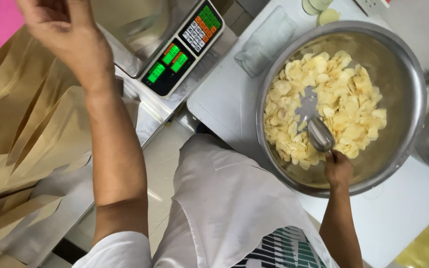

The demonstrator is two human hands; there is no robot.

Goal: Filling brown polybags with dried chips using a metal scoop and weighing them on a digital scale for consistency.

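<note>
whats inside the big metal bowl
The big metal bowl holds pale yellow chips and a metal scoop, gripped by the right hand. The chips cover most of the bottom.

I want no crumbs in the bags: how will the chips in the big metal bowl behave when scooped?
The chips look thin and curled, so probably light and brittle. Heaped loosely in the bowl, they may slide off the metal scoop that the right hand holds.

The left hand (68, 32) is raised at the upper left, wrist bent, its forearm running down to a white sleeve. The right hand (337, 168) is closed in a fist, arm extended forward.
</note>
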